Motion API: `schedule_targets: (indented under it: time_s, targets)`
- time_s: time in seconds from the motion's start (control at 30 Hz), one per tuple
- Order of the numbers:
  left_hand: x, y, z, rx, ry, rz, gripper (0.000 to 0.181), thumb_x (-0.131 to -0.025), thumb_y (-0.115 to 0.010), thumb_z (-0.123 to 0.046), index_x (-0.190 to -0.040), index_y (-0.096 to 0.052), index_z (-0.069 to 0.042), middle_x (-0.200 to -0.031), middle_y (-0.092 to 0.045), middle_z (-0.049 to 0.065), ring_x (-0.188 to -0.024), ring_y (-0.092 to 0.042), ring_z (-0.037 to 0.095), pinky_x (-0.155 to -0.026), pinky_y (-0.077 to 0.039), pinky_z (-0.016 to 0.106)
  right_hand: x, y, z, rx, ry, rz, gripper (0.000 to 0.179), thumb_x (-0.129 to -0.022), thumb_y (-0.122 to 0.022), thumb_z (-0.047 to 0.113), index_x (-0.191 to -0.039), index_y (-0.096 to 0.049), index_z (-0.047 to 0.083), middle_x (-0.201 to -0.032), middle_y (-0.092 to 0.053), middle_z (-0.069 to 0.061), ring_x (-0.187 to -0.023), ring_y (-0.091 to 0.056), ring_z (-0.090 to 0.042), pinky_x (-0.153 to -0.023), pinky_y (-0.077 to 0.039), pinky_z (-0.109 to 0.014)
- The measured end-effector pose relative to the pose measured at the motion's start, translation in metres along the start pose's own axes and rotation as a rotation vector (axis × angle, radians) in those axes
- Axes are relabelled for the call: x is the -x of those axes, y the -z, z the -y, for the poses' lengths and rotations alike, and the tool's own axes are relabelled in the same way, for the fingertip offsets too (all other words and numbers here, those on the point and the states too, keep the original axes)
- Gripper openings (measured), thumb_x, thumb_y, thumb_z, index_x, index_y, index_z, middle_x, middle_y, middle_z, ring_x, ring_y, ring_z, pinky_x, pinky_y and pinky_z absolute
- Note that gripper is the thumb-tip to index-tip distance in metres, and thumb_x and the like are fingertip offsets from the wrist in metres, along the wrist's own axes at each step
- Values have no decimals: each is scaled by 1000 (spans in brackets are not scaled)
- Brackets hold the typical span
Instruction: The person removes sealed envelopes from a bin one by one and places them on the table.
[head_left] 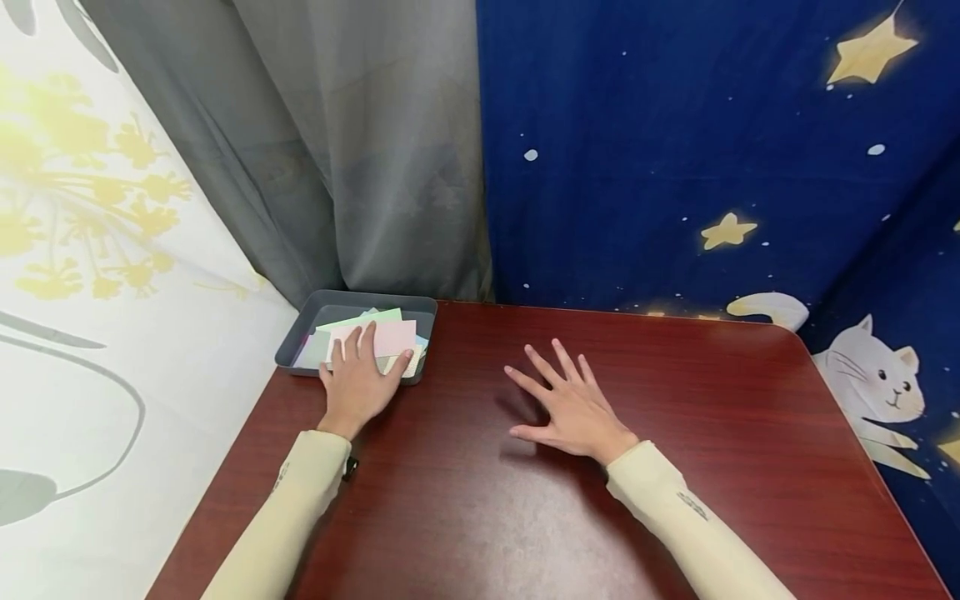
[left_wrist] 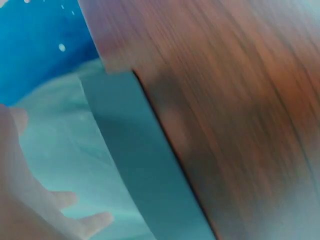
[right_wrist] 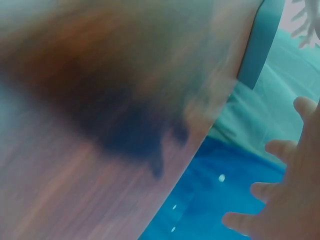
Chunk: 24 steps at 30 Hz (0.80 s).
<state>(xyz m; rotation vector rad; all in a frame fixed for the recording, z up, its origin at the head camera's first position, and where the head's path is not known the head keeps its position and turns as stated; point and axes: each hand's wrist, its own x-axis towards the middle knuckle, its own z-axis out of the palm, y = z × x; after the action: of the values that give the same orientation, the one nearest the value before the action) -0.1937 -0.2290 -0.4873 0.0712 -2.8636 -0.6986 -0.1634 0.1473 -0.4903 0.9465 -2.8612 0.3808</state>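
A grey shallow tray (head_left: 358,298) sits at the table's far left corner, holding several loose paper pieces in pink, green, white and blue. Over the pink paper (head_left: 393,336) lies my left hand (head_left: 356,390), fingers spread; whether it touches the paper I cannot tell. The left wrist view shows this hand (left_wrist: 25,195) beside the tray's side wall (left_wrist: 135,150). Well to the right of the tray, my right hand (head_left: 573,412) hovers above the table with its fingers spread and nothing in them. Its fingers (right_wrist: 265,192) also show in the right wrist view.
The reddish-brown wooden table (head_left: 465,500) spreads out in front. Behind it hang a grey curtain (head_left: 405,167) and a blue curtain (head_left: 637,167) with stars and a cat. A white patterned cloth (head_left: 187,350) borders the left side.
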Motion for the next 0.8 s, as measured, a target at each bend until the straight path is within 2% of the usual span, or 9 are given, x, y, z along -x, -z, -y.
schedule_targets:
  time_s: [0.17,0.3,0.47,0.67,0.8]
  targets:
    - [-11,8,22,-4,83,-32,95,-105,-52,-66,-172,-28,-4,-174,-22,31,-160,-7,63,-114,-4,89,-27,-5,14,17,14,31,93,-94,-60,85,-173,-35,42,-183,-20,-3,-168,-3,-44,-125,-15,-74]
    - [-18,20,38,1,145,-41,98,-106,-54,-62,-173,-19,1,-174,-16,35,-159,-3,66,-113,-1,90,-47,-10,27,33,19,72,93,-94,-57,86,-173,-34,43,-183,-20,-3,-168,-4,-45,-126,-15,-73]
    - [-27,28,54,15,206,-30,103,-106,-53,-58,-173,-6,4,-174,-10,38,-158,-3,65,-115,-3,88,-67,-16,40,66,28,114,93,-94,-55,88,-173,-33,45,-183,-20,-2,-167,-6,-45,-127,-16,-71]
    - [-32,33,70,42,242,-47,103,-105,-55,-52,-170,-4,9,-172,-10,40,-159,-6,62,-122,-7,79,-86,-24,55,96,57,139,91,-94,-56,87,-173,-35,45,-182,-24,-3,-166,-12,-46,-126,-19,-72]
    - [-33,35,80,47,276,-30,101,-106,-51,-49,-168,-1,14,-172,-6,43,-160,-6,60,-127,-8,71,-97,-26,64,120,66,184,89,-96,-53,86,-173,-32,46,-183,-21,-1,-167,-11,-45,-127,-18,-70]
